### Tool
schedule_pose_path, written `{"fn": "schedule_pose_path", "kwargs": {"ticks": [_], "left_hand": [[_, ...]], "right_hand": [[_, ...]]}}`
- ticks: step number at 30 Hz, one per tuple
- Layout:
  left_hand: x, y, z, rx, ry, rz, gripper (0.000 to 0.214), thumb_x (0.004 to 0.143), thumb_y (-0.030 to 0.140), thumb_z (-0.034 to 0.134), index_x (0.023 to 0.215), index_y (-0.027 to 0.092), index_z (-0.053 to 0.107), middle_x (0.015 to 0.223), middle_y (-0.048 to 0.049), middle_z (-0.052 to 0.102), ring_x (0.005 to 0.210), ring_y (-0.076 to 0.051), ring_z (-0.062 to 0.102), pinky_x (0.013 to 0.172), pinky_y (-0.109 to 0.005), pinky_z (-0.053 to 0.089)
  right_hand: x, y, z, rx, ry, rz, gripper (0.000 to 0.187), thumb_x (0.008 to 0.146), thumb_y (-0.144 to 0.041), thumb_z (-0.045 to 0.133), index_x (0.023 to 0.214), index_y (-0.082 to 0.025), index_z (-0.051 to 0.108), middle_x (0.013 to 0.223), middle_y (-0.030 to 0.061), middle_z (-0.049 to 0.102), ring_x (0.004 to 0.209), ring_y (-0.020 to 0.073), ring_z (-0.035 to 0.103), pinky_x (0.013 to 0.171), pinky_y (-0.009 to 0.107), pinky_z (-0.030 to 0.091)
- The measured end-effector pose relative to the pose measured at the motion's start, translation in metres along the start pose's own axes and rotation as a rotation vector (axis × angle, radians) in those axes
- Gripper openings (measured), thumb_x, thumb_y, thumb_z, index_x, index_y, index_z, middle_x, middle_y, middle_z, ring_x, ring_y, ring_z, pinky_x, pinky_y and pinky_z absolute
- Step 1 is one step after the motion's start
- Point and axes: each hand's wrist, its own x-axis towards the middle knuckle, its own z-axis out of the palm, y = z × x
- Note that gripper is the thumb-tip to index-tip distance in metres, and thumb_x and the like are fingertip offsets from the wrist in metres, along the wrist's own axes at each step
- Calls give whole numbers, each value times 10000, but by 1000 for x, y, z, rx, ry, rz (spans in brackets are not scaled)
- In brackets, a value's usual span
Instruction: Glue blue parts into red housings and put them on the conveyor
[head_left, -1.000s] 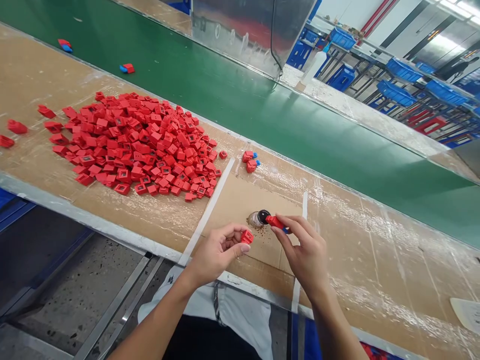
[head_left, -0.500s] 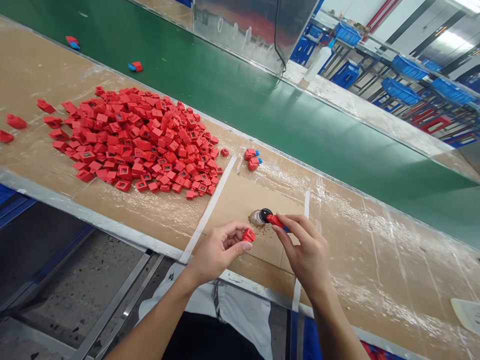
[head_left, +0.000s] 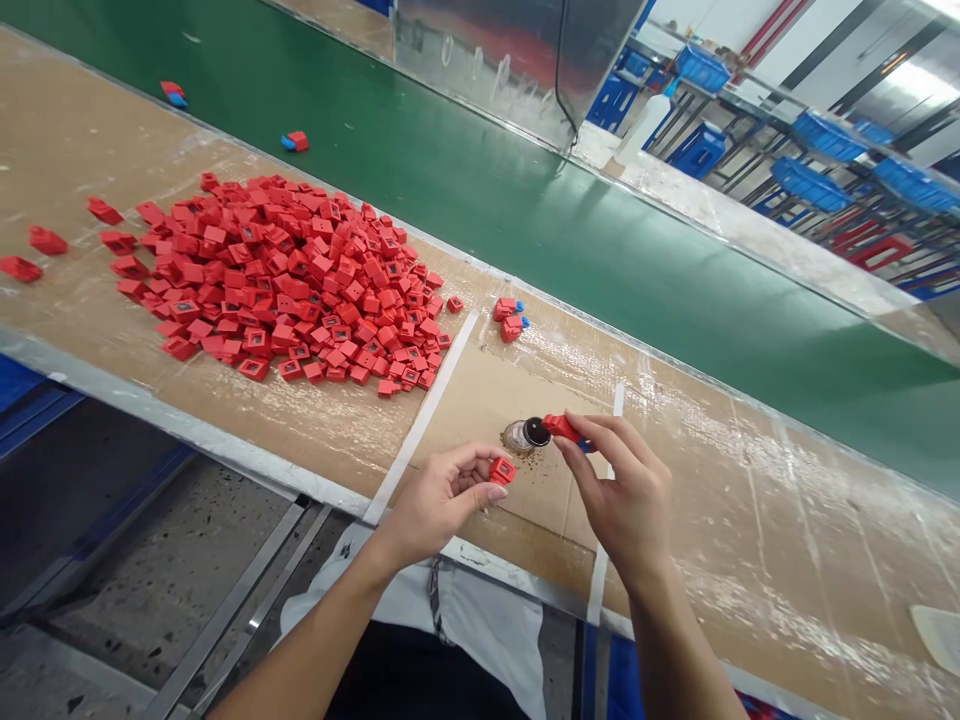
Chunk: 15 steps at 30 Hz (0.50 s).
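My left hand (head_left: 439,500) pinches a small red plastic part (head_left: 501,470) between thumb and fingertips, just above the cardboard-covered bench. My right hand (head_left: 622,495) grips a red piece with a blue end (head_left: 564,430), its tip touching a small round jar with a dark top (head_left: 525,436) that stands on the cardboard. The two hands are a few centimetres apart. A big heap of the same red parts (head_left: 285,280) lies to the left on the bench.
Two or three red parts with blue ends (head_left: 510,318) lie near the belt's edge. A green conveyor belt (head_left: 525,210) runs behind the bench, carrying two red-and-blue pieces (head_left: 294,141). A white tape strip (head_left: 420,425) crosses the cardboard. Blue crates on racks (head_left: 825,135) stand far right.
Both hands stay almost still; the right hand's red piece rests at the jar as before. The camera has shifted slightly, so the heap sits a little further right.
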Motion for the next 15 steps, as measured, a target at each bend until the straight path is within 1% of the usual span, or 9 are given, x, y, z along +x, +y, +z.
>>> {"fn": "schedule_pose_path", "kwargs": {"ticks": [4, 8, 11, 15], "left_hand": [[0, -1, -1, -14, -7, -13, 282, 887, 300, 651, 1149, 198, 638, 842, -4, 596, 791, -141, 586, 715, -244, 467], [0, -1, -1, -19, -12, -23, 309, 883, 293, 664, 1175, 197, 639, 821, 1, 591, 785, -138, 587, 725, -246, 467], [0, 0, -1, -30, -19, -22, 324, 881, 304, 671, 1183, 193, 639, 839, -7, 607, 799, -145, 589, 736, -253, 465], [0, 2, 0, -35, -38, 0, 278, 884, 278, 667, 1147, 189, 656, 842, -1, 602, 793, -133, 569, 741, -240, 450]], "right_hand": [[-2, -9, -7, 96, -28, 43, 196, 948, -272, 621, 1137, -250, 669, 1011, 48, 687, 874, 187, 661, 761, 329, 559], [-15, -22, -12, 210, -91, 107, 197, 930, -268, 652, 1126, -257, 670, 1024, 46, 688, 889, 185, 660, 766, 314, 552], [-22, -29, -10, 237, -123, 119, 203, 936, -265, 641, 1138, -256, 660, 1032, 53, 686, 909, 191, 667, 773, 311, 555], [-25, -33, -4, 235, -141, 95, 202, 935, -242, 639, 1136, -244, 654, 1031, 51, 684, 906, 180, 668, 784, 297, 555]]}}
